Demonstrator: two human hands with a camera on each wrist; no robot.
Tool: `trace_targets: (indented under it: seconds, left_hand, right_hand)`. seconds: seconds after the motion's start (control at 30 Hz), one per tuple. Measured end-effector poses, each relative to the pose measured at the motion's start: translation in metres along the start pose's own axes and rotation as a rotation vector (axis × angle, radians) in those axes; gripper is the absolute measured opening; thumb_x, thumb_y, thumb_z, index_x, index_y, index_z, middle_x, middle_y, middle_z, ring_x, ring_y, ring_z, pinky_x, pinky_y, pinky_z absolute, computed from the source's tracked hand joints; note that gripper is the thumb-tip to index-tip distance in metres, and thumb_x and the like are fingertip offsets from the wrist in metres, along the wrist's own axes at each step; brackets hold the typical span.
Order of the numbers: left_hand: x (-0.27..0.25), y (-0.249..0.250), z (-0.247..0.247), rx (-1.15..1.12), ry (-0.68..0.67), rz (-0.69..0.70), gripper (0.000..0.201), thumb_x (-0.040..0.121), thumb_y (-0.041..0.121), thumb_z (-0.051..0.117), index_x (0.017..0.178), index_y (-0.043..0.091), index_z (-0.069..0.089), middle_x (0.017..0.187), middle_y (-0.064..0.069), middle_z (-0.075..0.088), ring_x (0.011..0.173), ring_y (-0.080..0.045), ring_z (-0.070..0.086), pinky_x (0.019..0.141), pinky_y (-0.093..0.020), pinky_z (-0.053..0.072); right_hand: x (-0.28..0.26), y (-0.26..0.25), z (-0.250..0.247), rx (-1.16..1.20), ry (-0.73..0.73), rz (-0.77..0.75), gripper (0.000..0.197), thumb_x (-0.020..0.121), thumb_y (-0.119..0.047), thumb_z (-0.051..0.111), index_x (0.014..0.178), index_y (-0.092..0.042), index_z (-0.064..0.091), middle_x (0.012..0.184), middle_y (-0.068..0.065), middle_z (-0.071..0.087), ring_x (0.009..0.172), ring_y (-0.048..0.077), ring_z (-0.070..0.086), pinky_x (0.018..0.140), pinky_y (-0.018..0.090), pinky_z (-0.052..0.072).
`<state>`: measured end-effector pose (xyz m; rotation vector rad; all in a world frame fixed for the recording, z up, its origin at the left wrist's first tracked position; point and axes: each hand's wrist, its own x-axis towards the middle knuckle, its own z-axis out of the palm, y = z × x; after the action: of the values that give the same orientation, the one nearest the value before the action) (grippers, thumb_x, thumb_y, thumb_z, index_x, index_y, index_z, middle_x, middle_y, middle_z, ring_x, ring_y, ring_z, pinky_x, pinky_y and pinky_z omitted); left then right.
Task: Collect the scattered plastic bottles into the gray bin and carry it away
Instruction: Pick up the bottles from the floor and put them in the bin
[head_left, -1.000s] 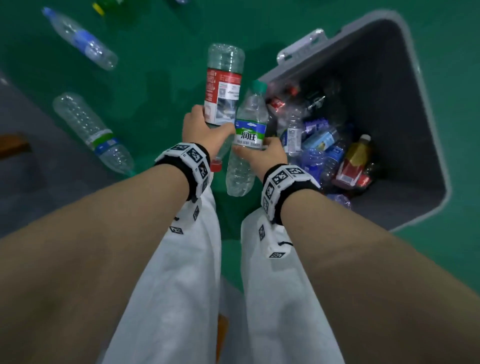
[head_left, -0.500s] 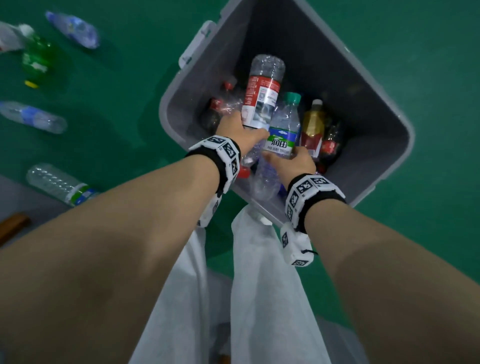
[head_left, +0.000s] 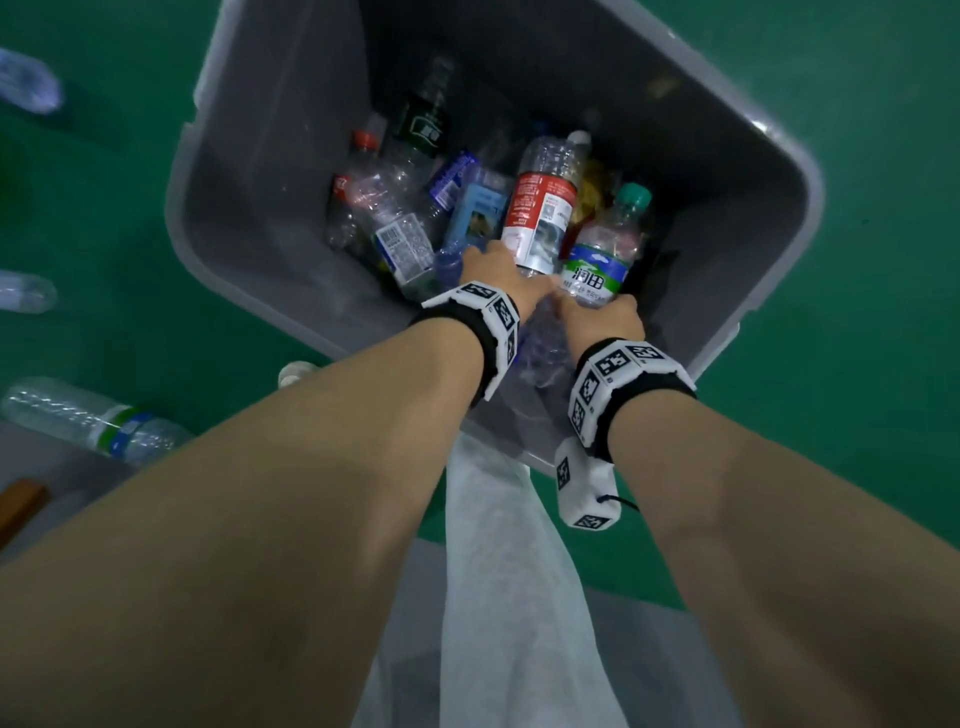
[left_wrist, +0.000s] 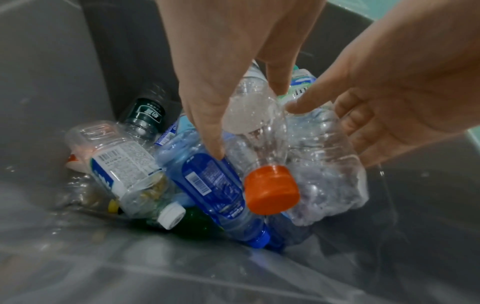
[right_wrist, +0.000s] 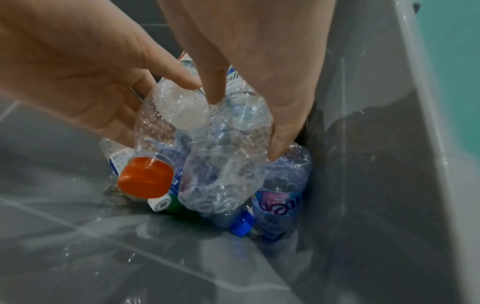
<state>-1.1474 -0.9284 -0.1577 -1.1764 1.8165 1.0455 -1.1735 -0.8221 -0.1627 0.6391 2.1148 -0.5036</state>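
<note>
The gray bin (head_left: 260, 156) sits on the green floor with several bottles lying in it. Both my hands reach down inside it. My left hand (head_left: 496, 267) grips a clear bottle with a red label (head_left: 540, 208), held upside down so its orange cap (left_wrist: 270, 191) points at my wrist. The left hand's fingers (left_wrist: 213, 133) pinch the bottle's neck. My right hand (head_left: 597, 306) holds a green-capped bottle with a green and blue label (head_left: 602, 249). In the right wrist view my right hand (right_wrist: 245, 127) wraps this crumpled clear bottle (right_wrist: 223, 168) just above the pile.
Loose bottles lie on the floor left of the bin: one with a green and blue label (head_left: 93, 421), another (head_left: 21, 291) farther left, and one (head_left: 26, 83) at the top left. A brown object (head_left: 21, 499) sits at the left edge. My white trousers (head_left: 509, 571) are below.
Both hands moved from beside the bin to over it and then down inside, lowering the two bottles close to the pile. The grips look unchanged.
</note>
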Motion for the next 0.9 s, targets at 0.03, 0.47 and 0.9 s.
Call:
trace_targets:
  seconds: [0.03, 0.47, 0.9]
  left_hand:
    - [0.001, 0.001, 0.004, 0.008, -0.007, -0.017, 0.073, 0.085, 0.044, 0.063, 0.139, 0.003, 0.035, 0.139, -0.016, 0.036, 0.123, -0.029, 0.045, 0.099, -0.03, 0.038]
    - [-0.019, 0.013, -0.02, 0.17, -0.026, 0.008, 0.031, 0.092, 0.021, 0.048, 0.114, 0.003, 0.06, 0.122, -0.016, 0.056, 0.111, -0.03, 0.052, 0.083, -0.031, 0.04]
    - [-0.048, -0.014, -0.072, -0.144, 0.124, 0.031, 0.028, 0.094, 0.02, 0.047, 0.106, 0.003, 0.066, 0.111, -0.016, 0.065, 0.102, -0.03, 0.06, 0.083, -0.032, 0.047]
  right_hand:
    - [0.003, 0.002, 0.0, -0.002, -0.01, 0.013, 0.062, 0.083, -0.049, 0.068, 0.124, -0.005, 0.049, 0.12, 0.013, 0.061, 0.107, 0.03, 0.061, 0.089, 0.037, 0.05]
    - [-0.006, -0.012, -0.017, -0.121, 0.003, -0.038, 0.042, 0.095, -0.029, 0.052, 0.126, -0.002, 0.052, 0.127, 0.018, 0.057, 0.114, 0.034, 0.056, 0.087, 0.032, 0.043]
    - [-0.055, -0.061, -0.008, -0.189, 0.057, -0.273, 0.037, 0.092, -0.02, 0.052, 0.127, -0.009, 0.058, 0.13, 0.017, 0.055, 0.116, 0.033, 0.055, 0.093, 0.033, 0.043]
